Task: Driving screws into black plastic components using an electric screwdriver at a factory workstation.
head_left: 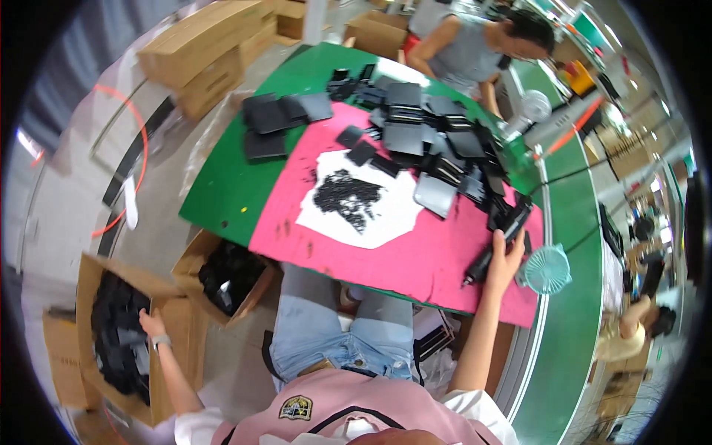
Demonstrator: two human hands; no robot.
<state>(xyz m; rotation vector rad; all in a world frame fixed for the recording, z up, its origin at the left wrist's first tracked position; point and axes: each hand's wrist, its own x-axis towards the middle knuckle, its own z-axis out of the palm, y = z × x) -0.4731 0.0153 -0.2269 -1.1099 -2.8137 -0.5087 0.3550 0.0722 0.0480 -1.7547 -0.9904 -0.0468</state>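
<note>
My left hand (153, 325) reaches low to the left, at the rim of a cardboard box (178, 337) filled with black plastic parts (119, 334). Its fingers are too small and blurred to make out clearly. On the right side of the pink mat (437, 267), my right hand (506, 256) is closed round a black electric screwdriver (480, 265), whose tip points toward me. Beyond that hand lie piled black plastic housings (404, 137). A heap of small black screws (345, 196) rests on a white sheet (400, 226) left of it.
The green table (222, 185) carries more flat black pieces (265, 115) at the far left. A teal fan (547, 269) stands by my right hand. Another open box (256, 297) of black parts sits below the table edge. A co-worker (475, 48) is across the table.
</note>
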